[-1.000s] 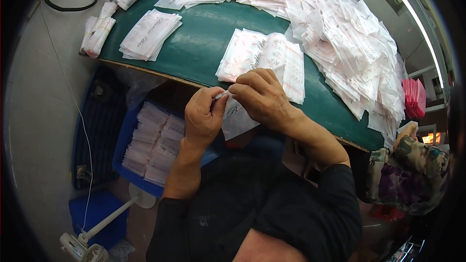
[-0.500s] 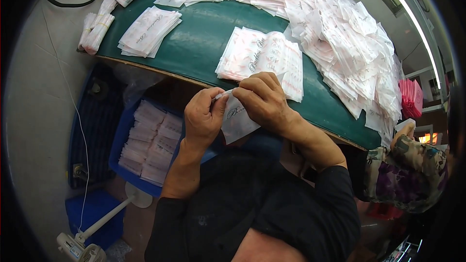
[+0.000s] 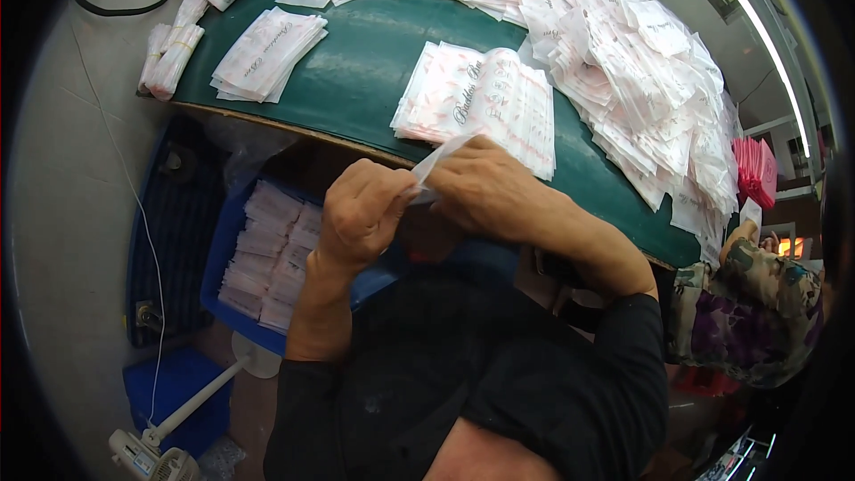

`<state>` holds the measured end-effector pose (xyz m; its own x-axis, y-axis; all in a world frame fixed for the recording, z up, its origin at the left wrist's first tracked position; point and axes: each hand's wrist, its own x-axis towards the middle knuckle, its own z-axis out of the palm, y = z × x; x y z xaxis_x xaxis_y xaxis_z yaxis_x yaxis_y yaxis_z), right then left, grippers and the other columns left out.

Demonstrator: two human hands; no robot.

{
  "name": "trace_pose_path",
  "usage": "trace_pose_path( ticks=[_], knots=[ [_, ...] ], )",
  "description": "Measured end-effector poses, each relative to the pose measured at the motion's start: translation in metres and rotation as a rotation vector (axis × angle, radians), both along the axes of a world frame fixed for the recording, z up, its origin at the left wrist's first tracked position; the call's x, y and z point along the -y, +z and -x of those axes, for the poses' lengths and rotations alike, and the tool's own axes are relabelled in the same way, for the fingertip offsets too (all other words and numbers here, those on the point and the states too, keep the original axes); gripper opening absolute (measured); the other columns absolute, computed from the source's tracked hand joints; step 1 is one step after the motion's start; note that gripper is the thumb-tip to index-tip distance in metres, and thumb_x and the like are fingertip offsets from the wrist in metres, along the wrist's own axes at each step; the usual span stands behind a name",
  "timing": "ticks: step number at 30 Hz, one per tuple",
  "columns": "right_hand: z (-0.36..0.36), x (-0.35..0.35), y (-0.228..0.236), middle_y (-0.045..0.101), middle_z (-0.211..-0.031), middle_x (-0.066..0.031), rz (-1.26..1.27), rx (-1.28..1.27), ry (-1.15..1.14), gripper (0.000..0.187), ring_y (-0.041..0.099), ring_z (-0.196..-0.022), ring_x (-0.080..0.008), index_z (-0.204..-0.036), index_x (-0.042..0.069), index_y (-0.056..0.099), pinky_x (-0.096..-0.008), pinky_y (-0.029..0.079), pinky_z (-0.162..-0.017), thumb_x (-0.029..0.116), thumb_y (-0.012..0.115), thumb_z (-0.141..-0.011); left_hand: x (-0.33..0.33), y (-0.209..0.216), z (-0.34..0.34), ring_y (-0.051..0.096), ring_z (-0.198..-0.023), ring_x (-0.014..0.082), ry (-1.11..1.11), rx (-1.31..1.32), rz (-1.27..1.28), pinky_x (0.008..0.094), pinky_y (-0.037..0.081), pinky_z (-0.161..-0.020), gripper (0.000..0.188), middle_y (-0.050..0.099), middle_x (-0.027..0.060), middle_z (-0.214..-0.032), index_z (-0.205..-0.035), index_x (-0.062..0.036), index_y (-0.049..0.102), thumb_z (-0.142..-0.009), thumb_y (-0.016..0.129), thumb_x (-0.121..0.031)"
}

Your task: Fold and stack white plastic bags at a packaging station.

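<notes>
A thin white plastic bag is held up in front of the table's near edge. My left hand pinches one edge of it between thumb and fingers. Closed and bent downward, my right hand is at the bag's other side; its fingertips are hidden behind the film and the hand itself. Just beyond it on the green table lies a stack of printed white-and-pink bags, its right part curled over. Farther left rests a smaller, flatter stack of bags.
A large heap of loose bags covers the table's far and right side. Banded bag rolls lie at the left corner. Below stands a blue crate of bags, near a fan. A co-worker's camouflage sleeve is at right.
The bag that hung below my hands is now raised and stretched between them, against my right fingers. My right hand has turned downward, and my left hand has shifted slightly left.
</notes>
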<state>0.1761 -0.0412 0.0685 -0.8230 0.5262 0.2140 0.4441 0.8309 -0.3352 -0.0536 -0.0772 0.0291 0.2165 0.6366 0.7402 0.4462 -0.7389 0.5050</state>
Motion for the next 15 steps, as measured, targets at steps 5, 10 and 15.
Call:
trace_pose_path(
  ticks=[5,10,15],
  knots=[
    [0.008,-0.016,-0.012,0.070,-0.092,-0.0220,0.447,0.202,0.133,0.024,0.068,-0.089,-0.0418,-0.111,0.001,0.064,-0.0486,0.053,-0.081,0.021,0.065,-0.098,-0.011,0.029,0.007,0.064,-0.081,0.0250,-0.131,-0.139,-0.002,0.0362,0.050,-0.074,0.027,0.072,0.0092,-0.094,-0.109,-0.0027,0.069,-0.091,0.081,-0.018],
    [-0.014,0.001,-0.027,0.073,-0.125,-0.0161,1.164,-0.557,0.007,0.047,0.071,-0.112,-0.0276,-0.148,0.002,0.056,-0.0359,0.054,-0.096,0.013,0.058,-0.102,0.004,-0.017,0.044,0.064,-0.114,0.0226,-0.578,0.667,0.772,0.0376,0.049,-0.097,0.098,0.066,0.0115,-0.135,-0.144,0.0028,0.050,-0.079,0.087,-0.060],
    [0.043,-0.001,-0.043,0.062,-0.142,-0.0130,1.603,-1.011,0.178,0.058,0.055,-0.133,-0.0240,-0.149,0.000,0.055,-0.0375,0.037,-0.117,0.004,0.055,-0.091,0.034,-0.127,-0.028,0.064,-0.119,0.0356,-0.059,-0.108,0.274,0.0454,0.050,-0.101,0.048,0.067,0.0182,-0.125,-0.134,-0.0038,0.062,-0.093,0.077,-0.023]
  ],
)
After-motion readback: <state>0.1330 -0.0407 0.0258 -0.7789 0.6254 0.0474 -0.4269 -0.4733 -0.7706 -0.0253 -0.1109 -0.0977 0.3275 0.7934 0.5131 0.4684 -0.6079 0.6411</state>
